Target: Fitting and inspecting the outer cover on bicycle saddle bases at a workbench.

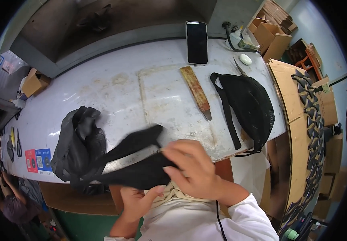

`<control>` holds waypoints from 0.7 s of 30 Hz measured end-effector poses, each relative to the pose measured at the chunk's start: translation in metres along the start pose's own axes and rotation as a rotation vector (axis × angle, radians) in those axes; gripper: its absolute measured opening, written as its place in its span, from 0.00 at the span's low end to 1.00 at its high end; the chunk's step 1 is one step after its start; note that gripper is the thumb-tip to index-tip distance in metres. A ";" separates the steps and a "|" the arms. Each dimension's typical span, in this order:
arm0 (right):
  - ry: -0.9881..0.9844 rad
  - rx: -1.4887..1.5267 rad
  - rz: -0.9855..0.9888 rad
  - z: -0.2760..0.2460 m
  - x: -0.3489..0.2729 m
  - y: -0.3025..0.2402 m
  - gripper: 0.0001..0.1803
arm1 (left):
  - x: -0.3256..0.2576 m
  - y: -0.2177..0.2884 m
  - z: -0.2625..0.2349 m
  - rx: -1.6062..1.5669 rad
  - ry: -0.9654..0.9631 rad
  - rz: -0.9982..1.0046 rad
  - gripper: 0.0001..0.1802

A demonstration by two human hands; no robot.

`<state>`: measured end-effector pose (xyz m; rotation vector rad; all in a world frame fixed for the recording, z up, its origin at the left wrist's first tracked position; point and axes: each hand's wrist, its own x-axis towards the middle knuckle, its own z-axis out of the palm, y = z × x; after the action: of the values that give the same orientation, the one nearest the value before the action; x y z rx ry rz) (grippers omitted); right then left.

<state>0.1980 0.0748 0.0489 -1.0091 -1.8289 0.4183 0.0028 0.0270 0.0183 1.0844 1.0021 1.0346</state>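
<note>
Both my hands work on a black fabric piece (141, 172) at the table's near edge. My left hand (137, 201) pinches its lower edge from below, thumb on top. My right hand (191, 166) is closed on its right end, fingers curled and slightly smeared by motion. A narrower, blurred band (135, 141) of the same cloth loops above it. To the left, the cloth runs into a crumpled heap of dark fabric (81, 140), and I cannot tell whether they are joined. Beyond my right hand lies a wooden-handled blade (195, 91), its tip toward me.
A black mesh pouch with a strap (247, 106) lies at the right, pointed metal tips sticking out behind it. A phone (196, 43) stands at the back. Cardboard with rows of black pieces (298, 132) flanks the table's right edge. Another person (19, 205) is at far left.
</note>
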 end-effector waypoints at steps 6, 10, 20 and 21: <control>0.125 0.777 0.434 0.012 -0.024 -0.001 0.36 | -0.012 -0.017 0.015 0.044 0.145 0.174 0.33; 0.023 1.262 0.881 0.011 -0.025 -0.007 0.30 | 0.004 0.014 0.009 0.677 -0.166 0.101 0.35; -0.501 0.673 0.606 0.001 -0.023 0.002 0.09 | -0.002 -0.005 -0.032 -0.244 -0.226 -0.336 0.21; -0.510 0.593 0.598 -0.002 -0.021 0.001 0.13 | -0.004 -0.003 -0.028 -0.216 -0.109 -0.466 0.24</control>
<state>0.2038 0.0585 0.0370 -1.0580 -1.6168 1.5982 -0.0250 0.0284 0.0112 0.6773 0.9699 0.6770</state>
